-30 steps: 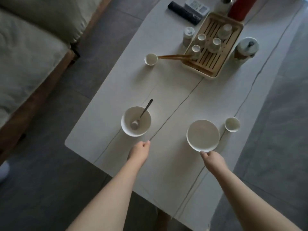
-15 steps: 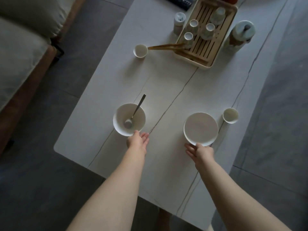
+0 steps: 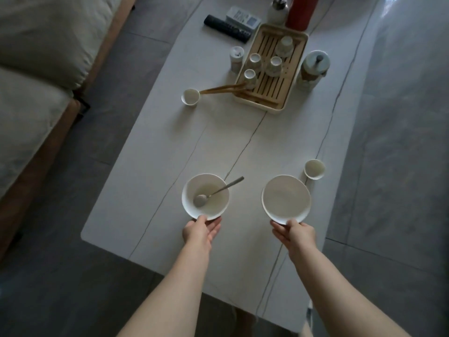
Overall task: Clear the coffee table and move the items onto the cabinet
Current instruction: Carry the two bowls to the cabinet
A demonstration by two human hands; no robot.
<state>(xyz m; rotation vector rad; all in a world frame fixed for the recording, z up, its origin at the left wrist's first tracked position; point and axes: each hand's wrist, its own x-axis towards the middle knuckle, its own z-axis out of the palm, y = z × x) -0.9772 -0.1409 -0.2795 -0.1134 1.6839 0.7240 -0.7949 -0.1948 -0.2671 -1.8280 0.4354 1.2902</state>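
Observation:
My left hand [image 3: 201, 231] holds the near rim of a white bowl [image 3: 213, 207], thumb on top and fingers under it; a metal spoon [image 3: 216, 192] lies inside. My right hand [image 3: 295, 233] pinches the near edge of a white plate [image 3: 286, 199] the same way. Both dishes are over the near part of the white coffee table [image 3: 218, 142]. A small white cup [image 3: 314, 169] stands just right of the plate.
Further back stand another small cup [image 3: 190, 96], wooden tongs [image 3: 221, 89], a slatted tea tray [image 3: 272, 69] with several cups, a lidded jar [image 3: 313, 69], a small canister [image 3: 236, 58], remotes [image 3: 227, 27] and a red bottle [image 3: 300, 12]. A sofa [image 3: 36, 69] lines the left side.
Both hands reached forward and took hold of the bowl and the plate, which now sit closer to me and appear lifted. The view tilted up along the table.

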